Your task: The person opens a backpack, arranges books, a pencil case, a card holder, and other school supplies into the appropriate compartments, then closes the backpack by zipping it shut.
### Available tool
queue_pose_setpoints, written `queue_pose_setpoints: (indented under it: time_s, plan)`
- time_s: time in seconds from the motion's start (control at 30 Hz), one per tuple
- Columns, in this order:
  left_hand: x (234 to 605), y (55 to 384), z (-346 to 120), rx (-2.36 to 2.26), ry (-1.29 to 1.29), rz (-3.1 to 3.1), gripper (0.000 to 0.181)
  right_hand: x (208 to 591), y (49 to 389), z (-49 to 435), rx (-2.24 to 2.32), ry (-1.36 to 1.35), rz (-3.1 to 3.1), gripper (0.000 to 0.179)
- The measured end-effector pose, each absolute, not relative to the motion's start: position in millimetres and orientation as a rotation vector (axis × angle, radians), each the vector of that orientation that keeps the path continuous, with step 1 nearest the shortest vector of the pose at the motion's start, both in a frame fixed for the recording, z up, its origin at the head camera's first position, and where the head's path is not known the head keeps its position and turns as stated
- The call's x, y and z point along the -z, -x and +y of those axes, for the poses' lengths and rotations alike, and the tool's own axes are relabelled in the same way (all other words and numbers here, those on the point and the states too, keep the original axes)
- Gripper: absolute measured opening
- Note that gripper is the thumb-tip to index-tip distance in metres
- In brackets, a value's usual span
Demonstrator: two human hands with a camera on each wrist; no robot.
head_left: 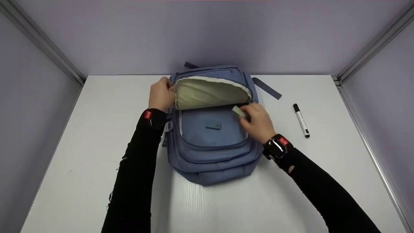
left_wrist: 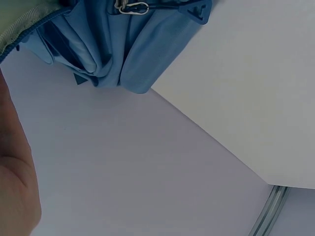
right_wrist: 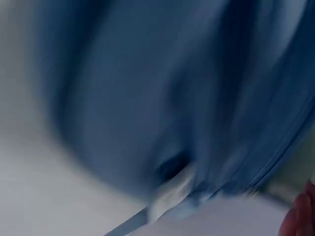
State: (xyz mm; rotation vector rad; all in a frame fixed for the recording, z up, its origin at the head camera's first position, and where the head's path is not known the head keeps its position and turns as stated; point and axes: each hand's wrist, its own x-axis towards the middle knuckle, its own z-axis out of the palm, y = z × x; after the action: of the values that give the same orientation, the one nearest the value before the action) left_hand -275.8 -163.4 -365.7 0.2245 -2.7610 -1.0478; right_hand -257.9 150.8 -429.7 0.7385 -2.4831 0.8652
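A blue backpack [head_left: 213,168] lies on the white table, one compartment unzipped. Its cream-lined flap [head_left: 210,92] stands raised above a blue panel with a small teal label [head_left: 213,125]. With curled fingers, my left hand [head_left: 161,94] grips the flap's left edge; part of that hand [left_wrist: 17,187] borders the left wrist view. My right hand [head_left: 258,121] pinches a small pale, block-like piece [head_left: 238,111] between thumb and fingers, over the right side of the opening. The right wrist view is blurred, with the backpack [right_wrist: 128,98] filling much of it and fingertips [right_wrist: 300,214] at the lower right.
A black-and-white marker [head_left: 301,120] lies on the table [head_left: 336,181] to the right of the backpack. A dark blue strap [head_left: 266,88] extends from the bag's upper right. Pale walls [head_left: 207,35] enclose the table at the back and both sides.
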Motion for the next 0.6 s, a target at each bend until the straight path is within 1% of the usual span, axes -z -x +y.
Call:
queue_pose_setpoints:
  time_s: [0.17,0.3,0.4,0.47,0.6]
  plan:
    - [366,276,-161,1.058,-0.218,-2.766,0.014,432,252,123,-0.671,-0.876,-2.625,0.017]
    - [366,276,-160,1.064,-0.210,-2.765,0.013,436,252,122,-0.571,-0.928,-2.715,0.024]
    - [366,275,-159,1.070,-0.207,-2.759,0.014,434,253,135,-0.636,-0.907,-2.692,0.026]
    - [366,275,-159,1.075,-0.206,-2.761,0.014,430,255,150,-0.714,-0.845,-2.618,0.022]
    - [366,275,-161,1.081,-0.214,-2.766,0.014,430,265,196,-0.792,-0.580,-2.491,0.014]
